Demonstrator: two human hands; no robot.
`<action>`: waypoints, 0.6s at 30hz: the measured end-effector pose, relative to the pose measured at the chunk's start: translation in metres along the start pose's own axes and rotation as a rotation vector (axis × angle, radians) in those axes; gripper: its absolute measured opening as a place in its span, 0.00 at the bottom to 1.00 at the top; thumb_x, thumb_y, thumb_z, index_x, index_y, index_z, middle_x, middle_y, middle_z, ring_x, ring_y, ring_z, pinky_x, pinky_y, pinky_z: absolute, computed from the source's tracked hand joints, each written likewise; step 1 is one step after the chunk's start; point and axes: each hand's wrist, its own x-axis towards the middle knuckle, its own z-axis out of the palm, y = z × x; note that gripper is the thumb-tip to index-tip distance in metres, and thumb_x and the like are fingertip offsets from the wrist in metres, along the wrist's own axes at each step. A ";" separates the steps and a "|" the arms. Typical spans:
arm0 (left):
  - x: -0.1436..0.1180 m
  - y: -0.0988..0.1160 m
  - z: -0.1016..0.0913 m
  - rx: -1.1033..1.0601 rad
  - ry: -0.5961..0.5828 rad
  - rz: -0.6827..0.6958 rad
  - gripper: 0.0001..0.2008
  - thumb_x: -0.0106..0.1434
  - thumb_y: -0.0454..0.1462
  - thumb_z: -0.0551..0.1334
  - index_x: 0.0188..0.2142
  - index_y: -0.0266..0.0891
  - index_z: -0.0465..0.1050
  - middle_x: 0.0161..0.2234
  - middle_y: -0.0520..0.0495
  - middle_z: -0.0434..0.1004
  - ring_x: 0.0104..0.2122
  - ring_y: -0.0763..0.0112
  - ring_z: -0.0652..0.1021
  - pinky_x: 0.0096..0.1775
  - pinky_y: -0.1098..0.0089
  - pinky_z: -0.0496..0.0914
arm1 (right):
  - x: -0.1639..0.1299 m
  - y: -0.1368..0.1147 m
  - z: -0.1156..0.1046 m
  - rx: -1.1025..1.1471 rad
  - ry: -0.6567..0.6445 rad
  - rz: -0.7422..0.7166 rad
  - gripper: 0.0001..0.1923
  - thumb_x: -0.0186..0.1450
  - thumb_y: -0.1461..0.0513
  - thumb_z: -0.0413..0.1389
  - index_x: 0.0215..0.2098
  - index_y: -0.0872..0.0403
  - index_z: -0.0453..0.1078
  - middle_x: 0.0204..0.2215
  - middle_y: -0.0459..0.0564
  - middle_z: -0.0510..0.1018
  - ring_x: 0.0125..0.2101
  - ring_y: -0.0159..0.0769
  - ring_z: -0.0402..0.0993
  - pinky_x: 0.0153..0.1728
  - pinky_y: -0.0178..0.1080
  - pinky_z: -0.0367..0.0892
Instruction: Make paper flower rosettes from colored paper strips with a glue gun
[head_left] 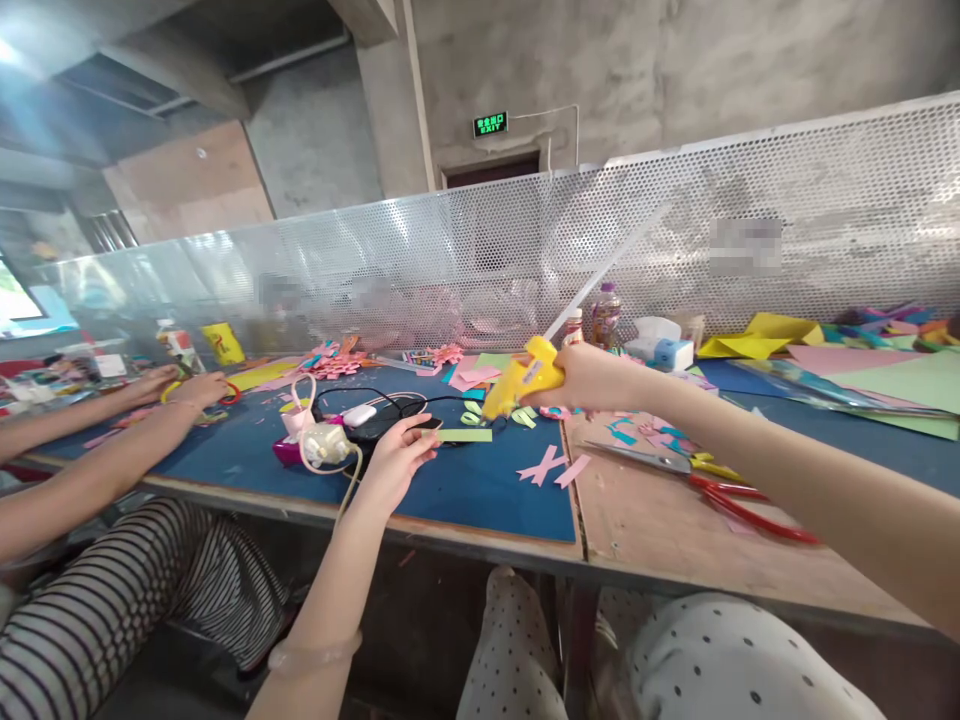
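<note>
My left hand (397, 465) pinches one end of a light green paper strip (466, 435), which points right above the blue table top. In my right hand (589, 375) is a yellow hot glue gun (525, 380), gripped by its handle. Its nozzle tilts down to the left, close above the strip's free end; I cannot tell whether they touch. A long whitish glue stick (600, 275) juts up from its back. Beneath and behind the gun lie green paper loops (523, 416). Pink paper strips (544, 467) rest on the table to the right of the green strip.
Red-handled scissors (720, 490) lie beneath my right forearm. A power strip with plugs and cords (322, 440) sits left of my left hand. At far left, a co-worker's hands (196, 390) hold scissors. A perforated metal divider (450, 260) stands behind the table; coloured paper sheets (870, 375) lie at right.
</note>
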 end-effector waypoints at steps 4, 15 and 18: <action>0.001 -0.001 -0.002 -0.035 0.052 0.013 0.22 0.46 0.33 0.70 0.42 0.35 0.71 0.29 0.49 0.73 0.31 0.73 0.76 0.32 0.75 0.68 | 0.011 0.015 -0.018 0.060 -0.152 0.003 0.26 0.52 0.40 0.55 0.29 0.54 0.66 0.21 0.47 0.71 0.18 0.29 0.63 0.18 0.35 0.55; 0.007 -0.004 -0.011 -0.322 0.237 0.079 0.21 0.43 0.32 0.71 0.39 0.36 0.74 0.26 0.50 0.74 0.29 0.76 0.75 0.31 0.76 0.67 | 0.098 0.030 0.003 0.507 0.036 -0.040 0.15 0.62 0.58 0.51 0.46 0.54 0.68 0.36 0.52 0.76 0.23 0.28 0.66 0.24 0.33 0.63; 0.006 -0.003 -0.012 -0.400 0.321 0.084 0.18 0.44 0.31 0.71 0.37 0.36 0.74 0.25 0.51 0.73 0.28 0.77 0.74 0.31 0.77 0.67 | 0.139 0.009 0.017 0.590 -0.024 0.001 0.16 0.65 0.64 0.46 0.49 0.55 0.66 0.41 0.53 0.76 0.27 0.27 0.69 0.28 0.31 0.66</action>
